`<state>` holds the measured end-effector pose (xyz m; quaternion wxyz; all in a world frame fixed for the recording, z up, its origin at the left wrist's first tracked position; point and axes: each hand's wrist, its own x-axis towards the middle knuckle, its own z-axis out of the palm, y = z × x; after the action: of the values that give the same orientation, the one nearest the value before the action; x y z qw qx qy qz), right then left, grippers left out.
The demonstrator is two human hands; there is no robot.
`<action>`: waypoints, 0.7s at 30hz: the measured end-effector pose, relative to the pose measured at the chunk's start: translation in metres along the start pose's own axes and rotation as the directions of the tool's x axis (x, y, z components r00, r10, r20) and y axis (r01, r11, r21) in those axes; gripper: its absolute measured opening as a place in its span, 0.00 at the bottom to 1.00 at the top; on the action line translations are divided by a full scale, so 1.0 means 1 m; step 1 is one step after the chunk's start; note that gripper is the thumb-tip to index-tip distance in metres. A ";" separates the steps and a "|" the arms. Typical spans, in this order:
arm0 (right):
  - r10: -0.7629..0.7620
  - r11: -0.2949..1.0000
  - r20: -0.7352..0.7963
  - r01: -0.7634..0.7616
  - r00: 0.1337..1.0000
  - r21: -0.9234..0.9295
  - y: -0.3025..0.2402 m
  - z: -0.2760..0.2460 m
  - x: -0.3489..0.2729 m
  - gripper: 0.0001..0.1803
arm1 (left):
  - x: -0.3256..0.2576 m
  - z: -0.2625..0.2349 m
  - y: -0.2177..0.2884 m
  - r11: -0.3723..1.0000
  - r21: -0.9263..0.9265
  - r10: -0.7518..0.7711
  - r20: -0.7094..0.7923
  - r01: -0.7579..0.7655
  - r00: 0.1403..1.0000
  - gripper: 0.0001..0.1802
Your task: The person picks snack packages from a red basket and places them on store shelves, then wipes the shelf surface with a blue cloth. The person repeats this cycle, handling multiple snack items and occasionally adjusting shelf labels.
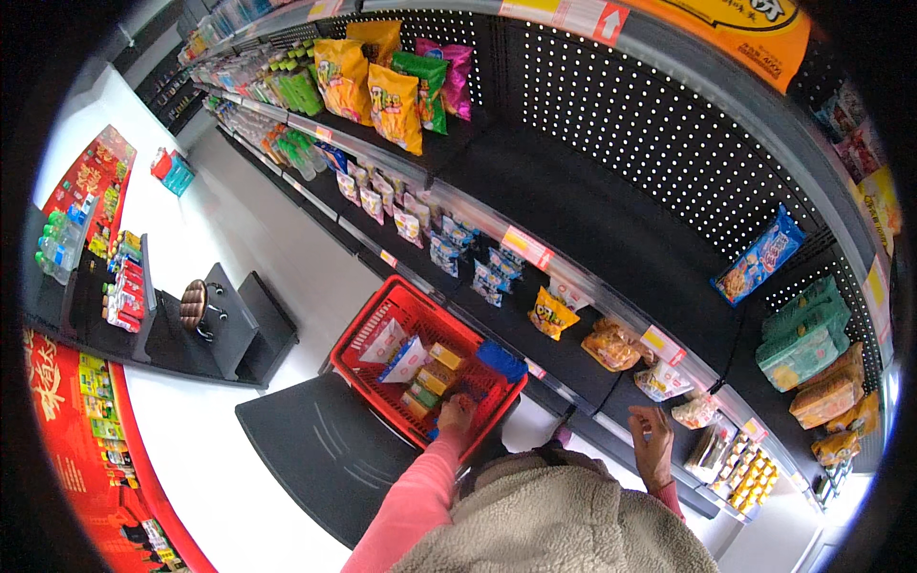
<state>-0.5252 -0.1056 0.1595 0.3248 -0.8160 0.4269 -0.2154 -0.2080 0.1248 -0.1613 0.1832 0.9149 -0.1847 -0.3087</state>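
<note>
A red shopping basket (349, 355) rests on a dark grey stool-like surface (306, 449) in front of me. My left hand (457, 414) reaches down inside it, fingers curled by a dark package (489, 384); what they grip is hard to make out. Beside that hand lie several small yellow boxes (433, 380), a green one (421, 396), a white-and-blue packet (405, 360), a white packet (383, 341) and a blue bag (501, 360). My right hand (652, 445) hovers before the lower shelf, fingers loosely bent and apart, holding nothing. White bags (662, 382) are near it.
Long black shelves (564, 205) run along the right, with yellow chip bags (394, 108), a blue snack bag (759, 256), green packages (802, 334) and bread bags (611, 344). At left stand a black display unit (215, 339), a round brown stool (196, 307) and a red display (72, 458).
</note>
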 end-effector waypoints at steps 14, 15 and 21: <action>0.138 0.990 0.020 -0.137 0.990 -0.029 -0.003 0.020 -0.039 0.06 | -0.013 -0.015 -0.040 0.884 -0.376 -0.206 0.220 0.278 0.954 0.17; 0.145 0.989 0.026 -0.144 0.989 -0.036 -0.005 0.022 -0.040 0.06 | -0.015 -0.017 -0.040 0.885 -0.368 -0.189 0.278 0.286 0.942 0.16; 0.171 0.985 0.030 -0.171 0.985 -0.003 -0.009 0.029 -0.040 0.06 | -0.011 -0.005 -0.045 0.853 -0.464 -0.119 0.272 0.239 0.955 0.22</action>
<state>-0.5232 -0.0582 0.1425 0.3485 -0.7796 0.4903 -0.1745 -0.2027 0.1701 -0.1723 0.3573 0.8084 -0.0335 -0.4666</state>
